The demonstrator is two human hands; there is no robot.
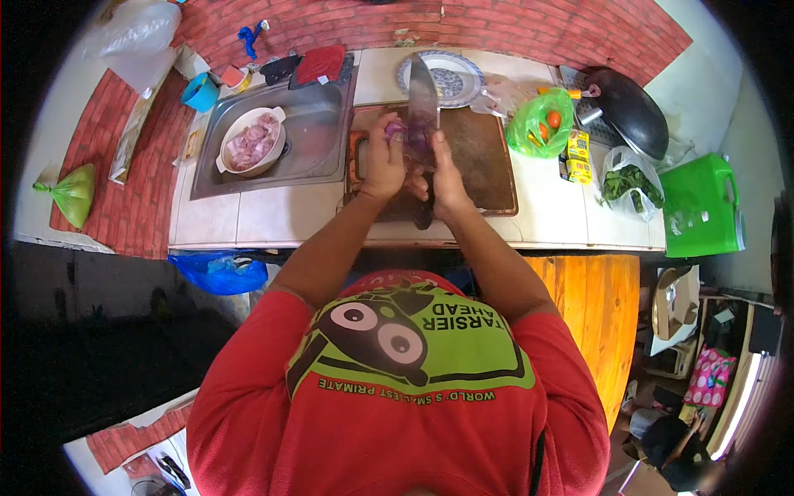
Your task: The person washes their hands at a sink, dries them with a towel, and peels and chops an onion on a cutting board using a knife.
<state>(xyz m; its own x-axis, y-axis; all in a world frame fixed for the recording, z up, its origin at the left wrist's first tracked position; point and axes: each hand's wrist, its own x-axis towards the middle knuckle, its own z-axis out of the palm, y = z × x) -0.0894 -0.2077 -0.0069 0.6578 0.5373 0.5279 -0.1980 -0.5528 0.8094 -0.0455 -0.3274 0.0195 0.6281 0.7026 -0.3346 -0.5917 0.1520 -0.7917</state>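
I see my left hand (384,169), fingers clamped on a purple onion (394,130). Right hand (448,178) at the knife (423,93); fingers' grip, cannot tell.

knife (423,87): broad blade, tip away | purple onion (395,130): beside blade, over board (484,178)

One head-worn cam, wide fisheye, looks fwd & steeply down. Wearer's red T-shirt w/ green graphic panel (248,397) fills bottom ctr, v. close; bare left hand (382,169) & bare right hand (449,182) mid-range, above white-tiled countertop (281,219), near edge mid-frame. Beyond its far edge: red brick-pattern wall (513,25). Bottom-R bkgd, prob. farther off, dim.
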